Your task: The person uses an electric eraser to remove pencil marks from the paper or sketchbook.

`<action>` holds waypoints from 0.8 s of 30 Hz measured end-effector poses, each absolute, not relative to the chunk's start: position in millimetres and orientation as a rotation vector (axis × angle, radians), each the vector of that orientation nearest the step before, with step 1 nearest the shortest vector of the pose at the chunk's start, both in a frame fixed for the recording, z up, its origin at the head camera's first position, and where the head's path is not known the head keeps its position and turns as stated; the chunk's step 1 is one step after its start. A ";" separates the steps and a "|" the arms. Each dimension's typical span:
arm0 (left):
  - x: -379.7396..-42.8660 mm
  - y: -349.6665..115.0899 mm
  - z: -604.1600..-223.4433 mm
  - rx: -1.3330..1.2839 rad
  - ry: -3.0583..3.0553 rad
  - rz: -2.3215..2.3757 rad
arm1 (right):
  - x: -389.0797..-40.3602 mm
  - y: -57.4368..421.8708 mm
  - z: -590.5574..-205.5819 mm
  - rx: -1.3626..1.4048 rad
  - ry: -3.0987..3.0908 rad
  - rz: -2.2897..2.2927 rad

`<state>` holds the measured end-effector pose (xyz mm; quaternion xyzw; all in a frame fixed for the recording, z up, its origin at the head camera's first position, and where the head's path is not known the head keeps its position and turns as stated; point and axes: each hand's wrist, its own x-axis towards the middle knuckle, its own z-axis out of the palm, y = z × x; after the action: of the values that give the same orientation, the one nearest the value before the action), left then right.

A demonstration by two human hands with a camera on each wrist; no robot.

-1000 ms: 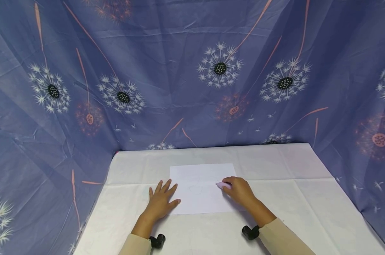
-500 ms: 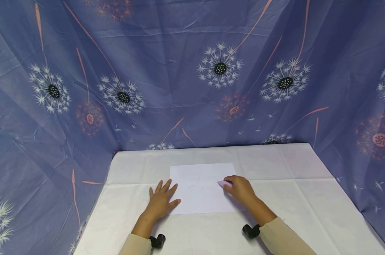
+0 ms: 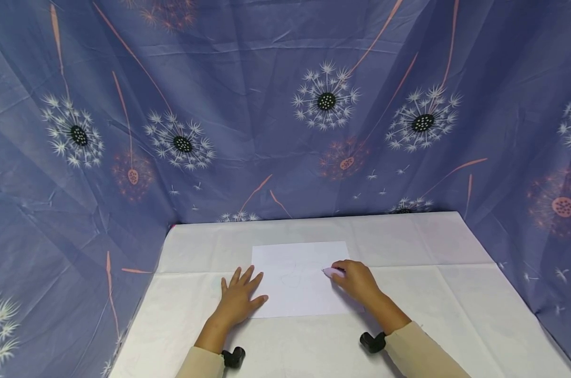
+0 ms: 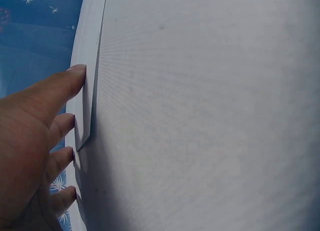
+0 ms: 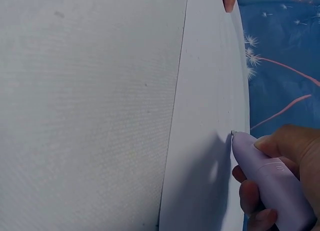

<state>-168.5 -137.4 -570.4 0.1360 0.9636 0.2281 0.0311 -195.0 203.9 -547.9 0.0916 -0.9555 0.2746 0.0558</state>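
Note:
A white sheet of paper [image 3: 309, 302] lies on the table, with faint thin lines near its middle. My left hand [image 3: 238, 299] rests with fingers spread over the sheet's left edge. In the left wrist view, the thumb [image 4: 72, 83] touches the paper near a corner. My right hand [image 3: 356, 283] grips a chunky lilac tool [image 5: 272, 183] with a rounded body and small metal tip. The thumb lies along its top and the fingers curl beneath. That tip points left, right at the paper's surface on the right side, and a shadow falls below it.
White cloth [image 3: 436, 304] with fold creases covers the table. A blue curtain [image 3: 266, 105] printed with dandelions hangs behind and on both sides. Black wrist mounts [image 3: 372, 344] sit at both sleeves.
My right hand and the lilac tool have shifted slightly up and to the right over the paper since a second ago. The left hand has stayed still.

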 end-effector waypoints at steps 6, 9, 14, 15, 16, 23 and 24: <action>-168.7 -138.0 -571.7 0.419 2.974 0.700 | -196.7 205.4 -547.4 0.273 -2.888 0.831; -168.8 -138.3 -571.8 0.419 2.975 0.698 | -197.2 205.5 -546.8 0.271 -2.884 0.838; -168.8 -137.8 -570.7 0.418 2.972 0.706 | -195.2 203.5 -547.1 0.291 -2.896 0.866; -168.8 -137.8 -570.4 0.418 2.972 0.705 | -194.6 202.8 -547.3 0.307 -2.893 0.864; -168.9 -137.7 -570.2 0.418 2.973 0.704 | -193.8 202.0 -547.5 0.315 -2.892 0.869; -169.1 -137.3 -571.0 0.415 2.972 0.701 | -191.8 198.9 -548.5 0.345 -2.894 0.856; -168.9 -137.3 -571.1 0.415 2.973 0.703 | -192.0 199.1 -548.0 0.339 -2.896 0.856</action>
<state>-168.9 -137.3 -571.1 0.1345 0.9639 0.2279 0.0295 -192.0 199.1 -548.0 0.1114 -0.9517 0.2814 0.0511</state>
